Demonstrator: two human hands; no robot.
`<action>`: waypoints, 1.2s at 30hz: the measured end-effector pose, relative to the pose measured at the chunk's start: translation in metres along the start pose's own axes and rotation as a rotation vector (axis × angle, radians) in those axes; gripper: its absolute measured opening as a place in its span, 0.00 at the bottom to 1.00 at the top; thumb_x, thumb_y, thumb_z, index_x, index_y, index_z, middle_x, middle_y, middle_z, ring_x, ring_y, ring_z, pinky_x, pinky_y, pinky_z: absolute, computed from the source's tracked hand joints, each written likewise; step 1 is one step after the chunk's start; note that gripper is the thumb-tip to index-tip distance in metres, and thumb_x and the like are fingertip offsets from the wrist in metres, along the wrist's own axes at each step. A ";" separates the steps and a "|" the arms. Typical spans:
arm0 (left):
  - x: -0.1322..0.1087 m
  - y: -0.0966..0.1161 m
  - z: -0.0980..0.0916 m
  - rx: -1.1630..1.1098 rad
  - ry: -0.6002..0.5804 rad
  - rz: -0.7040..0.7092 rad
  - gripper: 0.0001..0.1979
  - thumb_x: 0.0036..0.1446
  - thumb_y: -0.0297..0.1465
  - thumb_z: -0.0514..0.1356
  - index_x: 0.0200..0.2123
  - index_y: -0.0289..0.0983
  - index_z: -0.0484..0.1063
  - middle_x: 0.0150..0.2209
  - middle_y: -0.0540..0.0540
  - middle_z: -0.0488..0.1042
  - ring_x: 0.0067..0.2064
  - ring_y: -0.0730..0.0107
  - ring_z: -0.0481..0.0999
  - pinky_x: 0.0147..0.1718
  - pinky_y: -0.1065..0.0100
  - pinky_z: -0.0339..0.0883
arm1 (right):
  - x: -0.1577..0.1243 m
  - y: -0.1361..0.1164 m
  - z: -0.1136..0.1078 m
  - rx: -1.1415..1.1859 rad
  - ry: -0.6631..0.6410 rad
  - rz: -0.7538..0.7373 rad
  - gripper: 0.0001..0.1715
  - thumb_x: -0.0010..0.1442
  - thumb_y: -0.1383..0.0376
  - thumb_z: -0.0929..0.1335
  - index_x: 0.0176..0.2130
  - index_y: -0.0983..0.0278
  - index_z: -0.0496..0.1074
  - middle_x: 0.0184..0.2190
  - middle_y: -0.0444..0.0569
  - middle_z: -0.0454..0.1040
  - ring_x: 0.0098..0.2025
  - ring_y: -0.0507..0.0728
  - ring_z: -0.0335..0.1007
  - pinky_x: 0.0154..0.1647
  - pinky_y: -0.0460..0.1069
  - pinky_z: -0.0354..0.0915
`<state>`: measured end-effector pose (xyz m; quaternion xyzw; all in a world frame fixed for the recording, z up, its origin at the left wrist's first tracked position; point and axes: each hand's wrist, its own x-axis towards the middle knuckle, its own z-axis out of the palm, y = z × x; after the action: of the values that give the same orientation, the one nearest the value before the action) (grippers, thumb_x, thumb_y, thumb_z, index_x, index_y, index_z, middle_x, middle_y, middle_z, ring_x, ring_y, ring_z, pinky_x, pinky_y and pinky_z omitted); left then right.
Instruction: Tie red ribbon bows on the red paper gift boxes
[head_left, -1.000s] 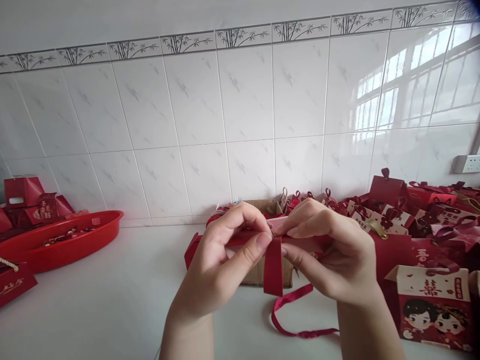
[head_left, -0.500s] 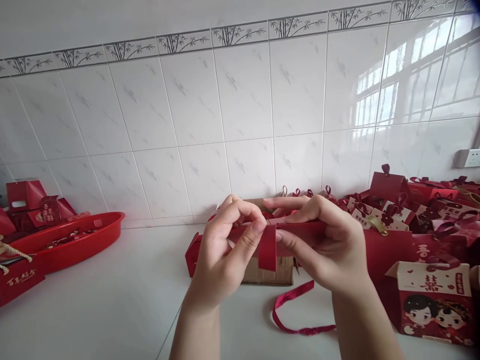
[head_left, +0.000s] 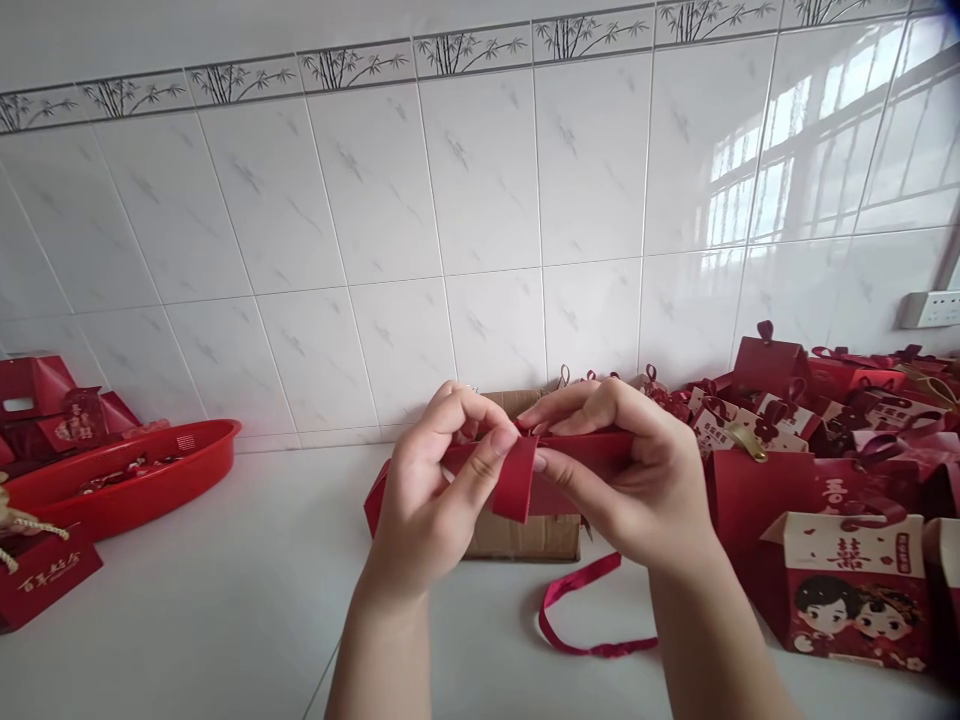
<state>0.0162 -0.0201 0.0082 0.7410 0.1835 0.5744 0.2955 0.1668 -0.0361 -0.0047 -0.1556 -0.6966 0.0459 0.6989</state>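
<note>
Two hands pinch and press at a red ribbon

The left hand (head_left: 442,480) has its thumb and pointing finger pinched together at the top of a wide red ribbon (head_left: 515,485). The ribbon hangs down in a short flap between the two hands. The right hand (head_left: 626,480) has its thumb tip at the ribbon's other edge, and its fingers bend over the top. I cannot tell if it is pinching tight.

Behind the fingers is a red paper package (head_left: 607,446), mostly hidden by the hands. A brown cardboard box (head_left: 525,540) sits on the white table (head_left: 225,590), just behind and below it. Nearer, a loose dark red ribbon (head_left: 615,650) lies in a curve, and one end goes out of sight by the right arm.

On the right is a big heap of red gift boxes (head_left: 769,365), many with ribbon loops on top. In front of them stands a candy box (head_left: 855,590) with two cartoon faces. On the left is a red plastic tub (head_left: 165,480) with small things in it, too small to name. A red gift bag (head_left: 49,585) with rope handles is beside it. At the back is a shiny tiled wall (head_left: 487,180).
</note>
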 end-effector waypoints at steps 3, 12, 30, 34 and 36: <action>0.000 0.001 0.001 -0.007 0.008 -0.014 0.11 0.59 0.36 0.58 0.26 0.38 0.66 0.27 0.49 0.60 0.31 0.68 0.62 0.41 0.63 0.62 | 0.001 0.001 0.001 -0.006 0.007 -0.020 0.13 0.51 0.75 0.72 0.28 0.62 0.65 0.29 0.44 0.76 0.32 0.53 0.73 0.33 0.48 0.71; 0.002 -0.007 -0.003 0.029 -0.037 -0.037 0.10 0.61 0.37 0.58 0.30 0.38 0.67 0.27 0.50 0.63 0.31 0.70 0.63 0.35 0.67 0.60 | -0.002 0.005 0.000 -0.016 0.064 0.089 0.16 0.50 0.72 0.73 0.31 0.61 0.62 0.27 0.42 0.71 0.29 0.53 0.70 0.28 0.48 0.67; 0.008 -0.024 0.001 0.003 0.004 -0.139 0.11 0.61 0.39 0.58 0.30 0.38 0.67 0.32 0.50 0.70 0.35 0.72 0.69 0.35 0.70 0.62 | 0.001 0.011 -0.001 0.009 0.085 0.511 0.20 0.44 0.65 0.77 0.29 0.61 0.63 0.24 0.40 0.70 0.23 0.50 0.66 0.21 0.45 0.63; 0.009 -0.025 0.006 0.035 0.107 -0.168 0.07 0.58 0.37 0.61 0.35 0.40 0.69 0.36 0.50 0.71 0.38 0.72 0.71 0.37 0.71 0.63 | 0.005 0.011 -0.019 -0.123 0.089 0.587 0.19 0.47 0.62 0.76 0.39 0.61 0.72 0.30 0.45 0.76 0.30 0.54 0.73 0.28 0.48 0.69; 0.011 -0.027 0.007 0.050 0.204 -0.134 0.09 0.56 0.35 0.63 0.39 0.41 0.69 0.39 0.49 0.71 0.40 0.71 0.71 0.39 0.71 0.65 | 0.006 0.012 -0.036 -0.223 0.104 0.622 0.21 0.48 0.60 0.75 0.43 0.62 0.73 0.31 0.47 0.78 0.33 0.56 0.74 0.31 0.49 0.70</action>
<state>0.0277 0.0056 -0.0019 0.6721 0.2760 0.6209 0.2943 0.2041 -0.0289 -0.0020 -0.4386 -0.5797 0.1724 0.6647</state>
